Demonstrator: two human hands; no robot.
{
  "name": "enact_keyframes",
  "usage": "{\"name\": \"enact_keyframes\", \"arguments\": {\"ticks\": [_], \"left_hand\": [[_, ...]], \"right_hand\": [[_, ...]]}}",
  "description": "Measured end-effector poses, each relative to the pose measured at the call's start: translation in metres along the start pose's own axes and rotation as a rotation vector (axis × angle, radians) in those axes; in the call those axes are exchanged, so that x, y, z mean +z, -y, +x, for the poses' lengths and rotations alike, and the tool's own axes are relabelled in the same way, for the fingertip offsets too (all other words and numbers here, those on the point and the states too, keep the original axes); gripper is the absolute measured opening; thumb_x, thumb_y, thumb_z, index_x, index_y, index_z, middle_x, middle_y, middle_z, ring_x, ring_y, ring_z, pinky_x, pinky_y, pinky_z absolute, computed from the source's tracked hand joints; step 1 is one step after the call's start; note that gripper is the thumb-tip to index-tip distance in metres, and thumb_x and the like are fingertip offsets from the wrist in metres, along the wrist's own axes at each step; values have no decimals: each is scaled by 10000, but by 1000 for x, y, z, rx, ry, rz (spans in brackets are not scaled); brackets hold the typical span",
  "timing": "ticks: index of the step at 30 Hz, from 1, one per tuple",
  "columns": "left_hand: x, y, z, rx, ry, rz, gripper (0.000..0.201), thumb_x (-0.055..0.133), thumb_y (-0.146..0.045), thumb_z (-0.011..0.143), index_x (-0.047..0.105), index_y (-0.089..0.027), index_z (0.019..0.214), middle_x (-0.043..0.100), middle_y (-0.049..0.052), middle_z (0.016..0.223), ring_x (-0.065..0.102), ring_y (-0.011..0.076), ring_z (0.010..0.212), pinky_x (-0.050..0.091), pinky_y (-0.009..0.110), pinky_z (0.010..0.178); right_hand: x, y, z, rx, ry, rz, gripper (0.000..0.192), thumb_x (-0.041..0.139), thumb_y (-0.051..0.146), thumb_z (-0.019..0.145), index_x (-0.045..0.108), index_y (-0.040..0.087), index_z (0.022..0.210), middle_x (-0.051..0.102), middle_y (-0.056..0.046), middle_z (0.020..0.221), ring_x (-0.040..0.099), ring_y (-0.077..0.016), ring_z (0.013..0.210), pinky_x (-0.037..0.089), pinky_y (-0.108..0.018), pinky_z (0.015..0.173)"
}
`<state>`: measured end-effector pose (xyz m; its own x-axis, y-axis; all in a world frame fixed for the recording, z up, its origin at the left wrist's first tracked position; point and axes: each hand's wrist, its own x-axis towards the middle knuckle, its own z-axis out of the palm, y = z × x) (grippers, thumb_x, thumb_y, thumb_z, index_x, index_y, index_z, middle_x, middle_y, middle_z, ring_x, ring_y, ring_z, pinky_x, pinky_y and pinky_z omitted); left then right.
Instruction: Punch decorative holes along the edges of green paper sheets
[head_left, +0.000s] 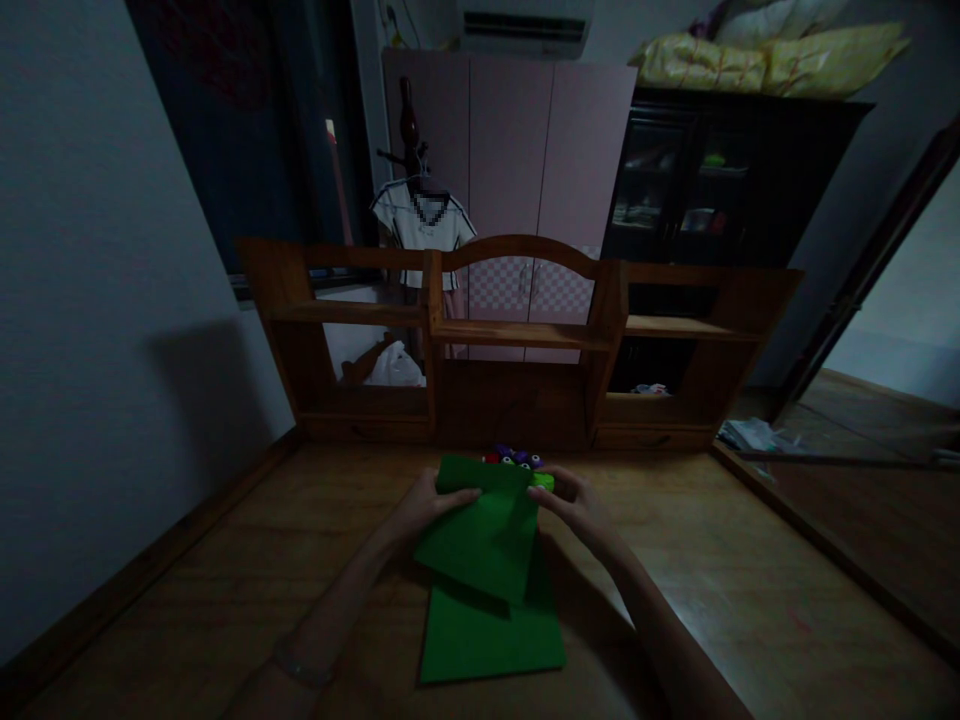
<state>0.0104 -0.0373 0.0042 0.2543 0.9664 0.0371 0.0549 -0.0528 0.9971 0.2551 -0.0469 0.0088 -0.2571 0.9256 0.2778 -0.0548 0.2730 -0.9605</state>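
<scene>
A green sheet (487,525), apparently paper or thin foam, is held up over the table at a tilt. My left hand (417,512) pinches its left side, with the thumb lying on the front face. At the upper right corner, my right hand (581,512) is closed on the sheet's edge. A small lime-green piece (543,482) shows by my right fingertips; whether they also grip it I cannot tell. Under the raised sheet, a second flat green piece (491,640) lies on the table. Small purple and red toys with round eyes (517,458) sit just behind, partly hidden by the sheet.
The wooden tabletop (300,600) carries a wooden shelf unit (517,335) along its back edge. A wall (112,350) borders the left side. Pink wardrobes (510,160), a hanging shirt (427,225) and a dark cabinet (720,190) stand beyond. The room is dim.
</scene>
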Motion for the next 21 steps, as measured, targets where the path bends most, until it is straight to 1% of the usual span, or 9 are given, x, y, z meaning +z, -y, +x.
{"name": "enact_keyframes", "arguments": {"ticks": [4,9,15,18,21], "left_hand": [[1,1,0,-17,-5,8,455,749,-414,604,640,-112,927,692,128,911,654,254,778,523,308,633],[3,2,-1,-23,31,4,472,730,-431,629,632,-113,964,688,132,947,656,247,791,525,303,655],[3,8,1,-45,30,0,505,741,-436,613,626,-112,983,683,138,968,655,256,810,529,308,655],[3,11,3,-58,20,18,512,740,-442,612,628,-107,982,687,140,947,656,258,790,530,312,636],[3,13,5,-60,21,29,511,744,-441,605,631,-105,974,690,138,934,656,255,775,529,312,633]], "right_hand": [[0,2,-1,7,-12,-32,286,697,387,728,642,198,936,655,-33,867,610,-207,807,471,-292,685],[-1,1,-1,-2,-66,-104,280,678,422,737,652,176,870,647,-32,808,595,-205,767,456,-282,647],[1,-4,1,-30,-91,-45,264,672,421,744,653,171,829,624,-28,759,579,-192,724,450,-276,629],[0,-6,1,-31,-131,-43,267,685,423,731,654,173,818,622,-27,734,576,-191,705,446,-277,623],[-1,-7,2,-22,-140,-41,274,691,434,723,655,176,809,632,-25,737,584,-195,709,449,-283,632]]}}
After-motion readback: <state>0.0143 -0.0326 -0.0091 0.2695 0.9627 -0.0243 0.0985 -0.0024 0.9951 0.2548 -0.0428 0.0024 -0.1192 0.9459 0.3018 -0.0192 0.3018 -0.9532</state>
